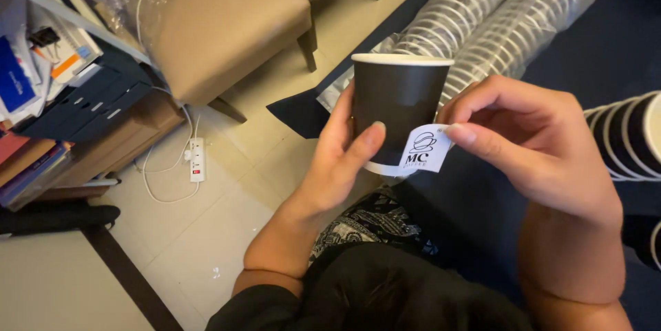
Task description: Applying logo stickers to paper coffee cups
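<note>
Holding a black paper cup (399,107) upright over the lap, the left hand (341,159) wraps its lower wall from the left, thumb laid across the front, fingers hidden behind.

Head view, items as seen:

- Black paper cup: white rolled rim on top, white band at the base, empty as far as can be told. Judged light and thin-walled, easily dented by a hard squeeze; best gripped low on the wall, as now, where the base stiffens it.
- White sticker (425,148): small, printed with a dark logo, lying against the cup's lower right wall. Judged flimsy, prone to curl or crease; best taken by one edge.
- Right hand (533,142): closed narrow, thumb and forefinger pinching the sticker's right edge, other fingers curled.
- Sleeves of stacked white-rimmed cups (496,14): in clear wrap, lying on the dark blue floor covering (592,49) toward the upper right.
- A further row of nested black cups (630,135): at the right edge, just behind the right hand.
- Tan upholstered chair (220,21): upper left, on the tiled floor (206,235).
- White power strip (197,159) with cable: on the tiles, beside a low shelf of books and papers (48,97) at the left edge.
- Patterned fabric and a dark garment (385,283): on the lap, bottom centre.
</note>
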